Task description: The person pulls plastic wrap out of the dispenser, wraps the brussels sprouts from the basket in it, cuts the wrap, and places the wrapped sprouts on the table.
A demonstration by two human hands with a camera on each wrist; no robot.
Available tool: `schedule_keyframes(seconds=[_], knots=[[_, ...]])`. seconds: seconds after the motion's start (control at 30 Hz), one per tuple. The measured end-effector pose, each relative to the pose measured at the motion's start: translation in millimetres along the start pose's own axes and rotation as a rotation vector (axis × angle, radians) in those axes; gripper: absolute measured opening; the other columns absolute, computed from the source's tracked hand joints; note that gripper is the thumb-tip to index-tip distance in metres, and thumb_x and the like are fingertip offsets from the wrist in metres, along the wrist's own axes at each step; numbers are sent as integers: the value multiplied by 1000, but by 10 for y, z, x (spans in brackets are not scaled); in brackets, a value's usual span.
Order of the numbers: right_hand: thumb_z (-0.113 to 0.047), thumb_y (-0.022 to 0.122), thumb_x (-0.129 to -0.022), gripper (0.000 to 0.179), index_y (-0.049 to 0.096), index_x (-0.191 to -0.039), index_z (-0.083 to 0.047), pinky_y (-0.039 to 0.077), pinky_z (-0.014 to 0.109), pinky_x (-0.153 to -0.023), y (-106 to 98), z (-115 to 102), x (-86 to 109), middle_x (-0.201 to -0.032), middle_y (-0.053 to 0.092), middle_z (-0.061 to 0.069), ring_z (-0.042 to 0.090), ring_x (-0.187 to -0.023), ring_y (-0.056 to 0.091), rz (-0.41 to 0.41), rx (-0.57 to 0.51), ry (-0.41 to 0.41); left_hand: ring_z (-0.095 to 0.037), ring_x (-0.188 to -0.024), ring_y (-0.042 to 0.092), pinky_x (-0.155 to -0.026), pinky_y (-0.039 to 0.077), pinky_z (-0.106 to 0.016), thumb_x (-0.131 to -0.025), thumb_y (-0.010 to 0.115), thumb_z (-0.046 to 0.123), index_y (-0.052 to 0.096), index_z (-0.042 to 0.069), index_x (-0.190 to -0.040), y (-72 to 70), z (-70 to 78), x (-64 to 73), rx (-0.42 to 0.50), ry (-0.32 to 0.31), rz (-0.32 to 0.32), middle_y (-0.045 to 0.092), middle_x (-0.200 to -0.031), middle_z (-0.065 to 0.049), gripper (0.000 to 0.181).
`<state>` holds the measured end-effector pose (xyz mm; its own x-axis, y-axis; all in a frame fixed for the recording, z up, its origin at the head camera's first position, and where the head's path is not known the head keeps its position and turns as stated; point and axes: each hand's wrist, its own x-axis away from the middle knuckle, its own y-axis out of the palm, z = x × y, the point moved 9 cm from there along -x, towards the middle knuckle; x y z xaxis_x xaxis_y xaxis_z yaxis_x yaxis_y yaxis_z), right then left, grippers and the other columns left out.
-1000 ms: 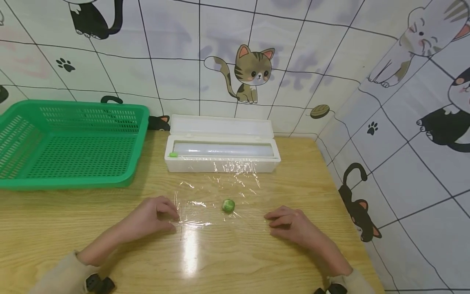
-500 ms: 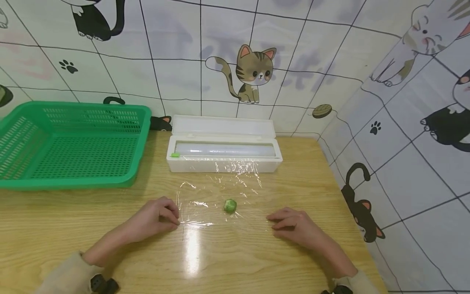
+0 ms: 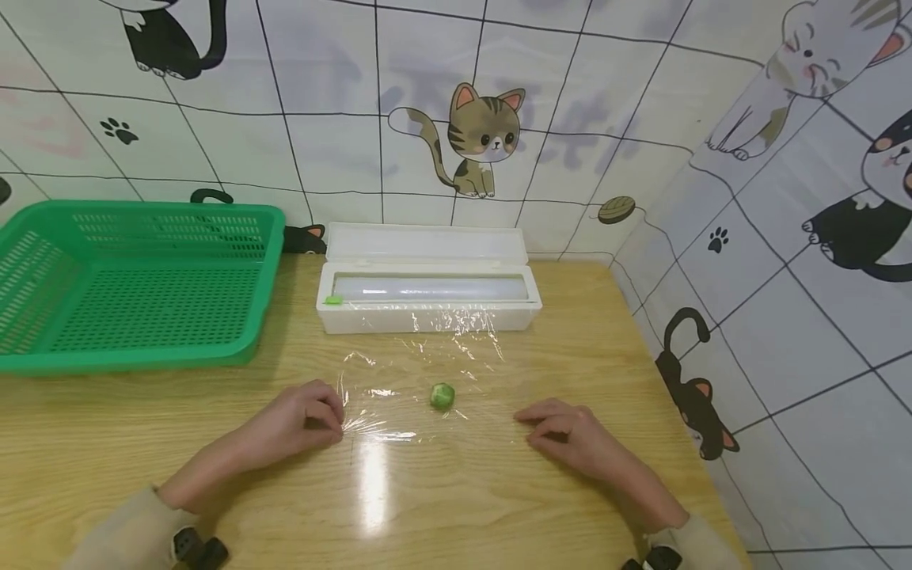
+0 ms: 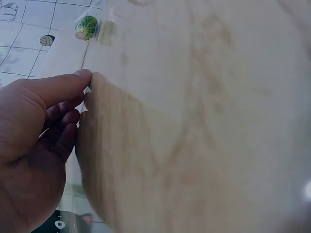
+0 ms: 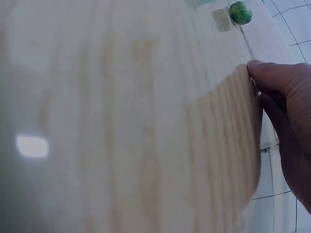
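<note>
A sheet of clear cling film [image 3: 381, 393] runs from a white dispenser box [image 3: 427, 319] toward me over the wooden table. One green Brussels sprout [image 3: 442, 397] sits within the film's area, near its front edge. My left hand [image 3: 302, 417] pinches the front left corner between thumb and fingers, and creases fan out from there. At the front right corner, my right hand [image 3: 573, 435] holds the film with thumb and fingertips. Both wrist views show thumb and fingers together at table height, the sprout [image 4: 87, 28] beyond them. The film itself hardly shows there.
The dispenser's lid [image 3: 426, 244] stands raised behind the film roll [image 3: 435, 288], and a green slider [image 3: 333, 300] is at its left end. A green plastic basket [image 3: 160, 352] stands at the back left. Cat-printed sheeting [image 3: 342, 158] lines the back and right sides.
My left thumb and fingers have come together on the film corner, and new creases spread from it. The right thumb and fingertips have closed slightly. The sprout and dispenser stay in place.
</note>
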<state>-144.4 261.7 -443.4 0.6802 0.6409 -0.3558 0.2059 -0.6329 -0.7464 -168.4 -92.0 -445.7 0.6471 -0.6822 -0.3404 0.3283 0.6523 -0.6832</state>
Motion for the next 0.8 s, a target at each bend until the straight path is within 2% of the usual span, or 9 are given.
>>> schedule_keyframes(seconds=[0.13,0.23,0.3,0.4,0.47,0.53,0.63,0.8], knots=[[8,79,-82,20,75,-92,-9,44,14,-100,19,-29,3,-118,71,8,26,-108,66,-9,36,-15,-10,-96,56,-82,51,-27,-85,80,-2,72,22,-85,38,3,-24,-30,11,-28,62,-100,11,25],[5,75,-89,18,71,-92,-13,46,16,-98,35,21,2,-118,70,5,23,-109,65,-32,25,67,-10,-96,55,-83,51,-28,-89,76,0,68,22,-87,48,-25,-33,4,-25,-53,61,-100,12,24],[1,73,-93,18,68,-92,-16,47,19,-98,25,75,-1,-118,70,3,23,-110,65,-35,-15,150,-10,-95,56,-83,51,-28,-94,73,3,67,21,-90,46,-61,-40,63,-74,-68,62,-98,12,20],[-2,69,-97,15,65,-93,-16,48,21,-99,0,155,1,-118,69,2,24,-111,64,-22,-119,278,-10,-93,58,-83,51,-26,-99,69,9,66,20,-95,41,-150,-44,151,-185,-91,64,-95,11,12],[-4,68,-98,12,65,-94,-14,48,23,-101,-11,186,0,-119,69,4,26,-112,64,-12,-170,328,-10,-90,58,-81,51,-25,-101,66,13,65,20,-97,38,-216,-41,189,-262,-106,64,-93,10,8],[-5,66,-99,8,65,-96,-12,49,24,-101,-19,208,-4,-119,69,6,26,-113,64,-4,-206,365,-10,-87,57,-77,50,-25,-102,65,13,66,18,-97,30,-266,-41,211,-314,-113,64,-91,8,7],[-6,65,-100,6,65,-97,-10,50,25,-101,-45,233,-31,-119,70,6,24,-114,64,16,-210,398,-11,-81,55,-69,49,-25,-102,64,10,65,13,-96,0,-301,-66,242,-343,-98,61,-86,5,7],[-2,62,-101,7,65,-98,-7,53,24,-95,-109,263,-118,-110,72,5,17,-107,65,80,-202,417,-14,-76,55,-64,49,-24,-99,64,2,66,4,-96,-78,-351,-98,294,-387,-32,60,-82,-1,5]])
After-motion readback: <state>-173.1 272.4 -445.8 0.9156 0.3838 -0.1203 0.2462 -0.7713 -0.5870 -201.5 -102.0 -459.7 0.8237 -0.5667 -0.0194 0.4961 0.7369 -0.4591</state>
